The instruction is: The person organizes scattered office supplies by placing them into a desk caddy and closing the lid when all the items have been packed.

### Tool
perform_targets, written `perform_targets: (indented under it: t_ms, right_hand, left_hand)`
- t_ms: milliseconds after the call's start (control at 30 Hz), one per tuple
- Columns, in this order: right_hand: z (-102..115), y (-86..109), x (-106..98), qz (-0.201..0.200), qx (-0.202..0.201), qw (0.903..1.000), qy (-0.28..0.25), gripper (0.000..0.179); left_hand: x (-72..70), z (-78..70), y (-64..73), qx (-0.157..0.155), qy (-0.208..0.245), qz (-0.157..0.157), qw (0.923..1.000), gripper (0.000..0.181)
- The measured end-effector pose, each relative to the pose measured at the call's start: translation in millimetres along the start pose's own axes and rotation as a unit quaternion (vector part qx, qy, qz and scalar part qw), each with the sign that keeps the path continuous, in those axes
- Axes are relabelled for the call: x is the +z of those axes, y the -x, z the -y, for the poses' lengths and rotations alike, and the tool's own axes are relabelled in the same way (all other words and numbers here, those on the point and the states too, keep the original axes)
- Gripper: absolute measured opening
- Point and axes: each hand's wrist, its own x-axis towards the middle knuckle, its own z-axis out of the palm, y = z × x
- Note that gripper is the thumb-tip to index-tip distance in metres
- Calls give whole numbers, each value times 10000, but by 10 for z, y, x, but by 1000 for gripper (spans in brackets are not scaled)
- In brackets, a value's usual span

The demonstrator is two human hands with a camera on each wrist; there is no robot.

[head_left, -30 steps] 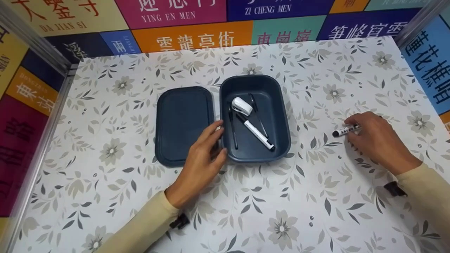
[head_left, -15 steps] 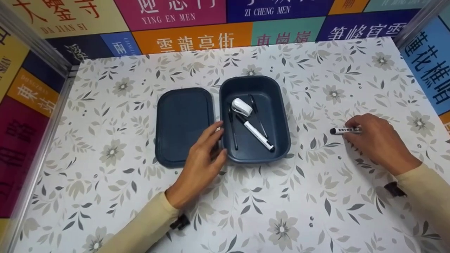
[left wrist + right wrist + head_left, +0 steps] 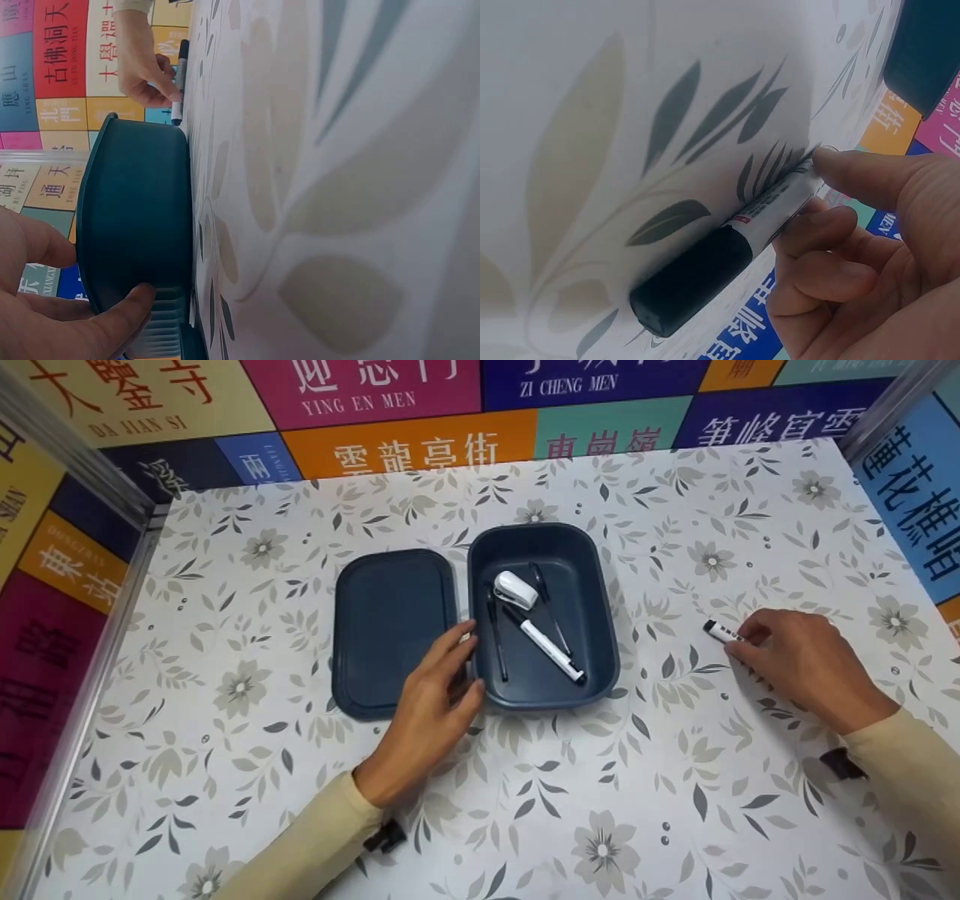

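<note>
My right hand (image 3: 799, 660) pinches a white marker (image 3: 721, 631) low over the tabletop. Its long black cap (image 3: 690, 281) sticks out from under the fingers in the right wrist view, beside the cloth. At the left side of a dark blue open box (image 3: 589, 611), my left hand (image 3: 431, 697) lies with loosely extended fingers. Its thumb (image 3: 124, 319) rests at the box's near corner, and the index fingertip meets the rim. Inside the box are another white marker (image 3: 551, 649), two black pens (image 3: 498, 641) and a small white stapler-like item (image 3: 516, 589).
The flat dark blue lid (image 3: 394, 622) lies left of the box, partly behind the left hand. Under everything is a white cloth (image 3: 600, 780) with a leaf and flower pattern. Colourful lettered panels (image 3: 412, 450) stand at the back and sides.
The marker in the right hand has turned, its left end swinging towards the back of the table. The left hand, box and lid have stayed in place.
</note>
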Motion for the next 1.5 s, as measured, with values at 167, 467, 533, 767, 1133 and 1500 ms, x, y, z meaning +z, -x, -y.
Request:
perform_targets:
  t_ms: [167, 467, 533, 767, 1133, 1500]
  right_hand:
    - [3, -5, -10, 77, 52, 10000, 31, 21]
    - [19, -8, -25, 146, 89, 9998, 51, 20]
    - [33, -9, -34, 162, 100, 9998, 46, 21]
    - [129, -11, -87, 90, 82, 9999, -21, 21]
    - [284, -50, -124, -63, -236, 9997, -15, 23]
    - [536, -115, -91, -183, -530, 9984, 29, 22]
  left_hand:
    - [0, -3, 2, -14, -7, 0, 10000, 54]
    - [7, 3, 2, -42, 24, -17, 10000, 55]
    - [7, 0, 3, -47, 19, -21, 10000, 55]
    - [11, -4, -5, -29, 38, -16, 10000, 55]
    - [13, 3, -2, 29, 5, -69, 10000, 55]
    - [17, 1, -5, 51, -37, -92, 9999, 55]
